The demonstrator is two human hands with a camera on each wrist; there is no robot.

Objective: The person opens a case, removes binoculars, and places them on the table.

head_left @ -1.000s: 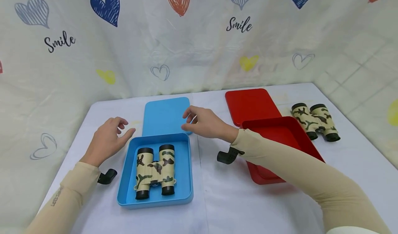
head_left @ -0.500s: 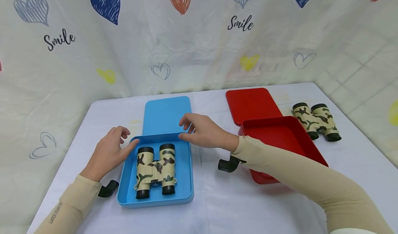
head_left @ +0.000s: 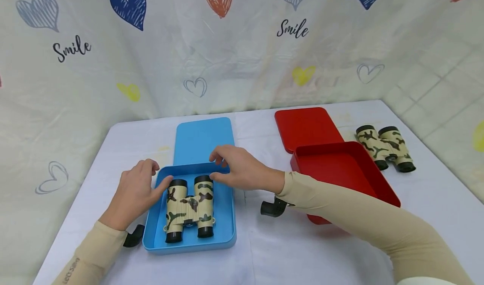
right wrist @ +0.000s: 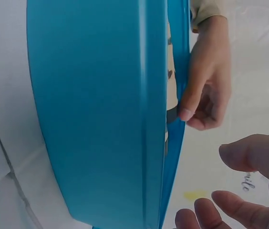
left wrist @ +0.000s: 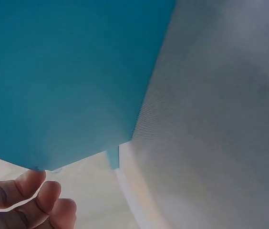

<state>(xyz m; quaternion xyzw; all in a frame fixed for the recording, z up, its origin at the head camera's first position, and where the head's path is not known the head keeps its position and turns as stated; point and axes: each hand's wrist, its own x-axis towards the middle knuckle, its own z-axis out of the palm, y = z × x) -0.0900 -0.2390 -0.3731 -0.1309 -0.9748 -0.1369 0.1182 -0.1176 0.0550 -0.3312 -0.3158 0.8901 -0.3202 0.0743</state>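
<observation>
A pair of camouflage binoculars [head_left: 190, 205] lies in the light blue box [head_left: 225, 234], black ends toward and away from me. Over the box's left rim hovers my left hand [head_left: 136, 190], its thumb near the far end of the left barrel; whether it touches cannot be told. At the far right corner my right hand [head_left: 243, 167] has its thumb beside the right barrel's far end, fingers loosely bent. The left wrist view has the box's outer wall [left wrist: 67, 86] with fingertips [left wrist: 32, 183] at its lower edge. Nothing is gripped by either hand.
A blue lid [head_left: 202, 138] lies flat behind the blue box. To the right are a red lid [head_left: 308, 127] and an open red box [head_left: 340, 167], partly covered by my right forearm. A second pair of camouflage binoculars [head_left: 386, 148] lies beyond the red box.
Both hands have come nearer the binoculars in the blue box: my left hand moved right and toward me, my right hand moved left and toward me. The boxes and binoculars stay put.
</observation>
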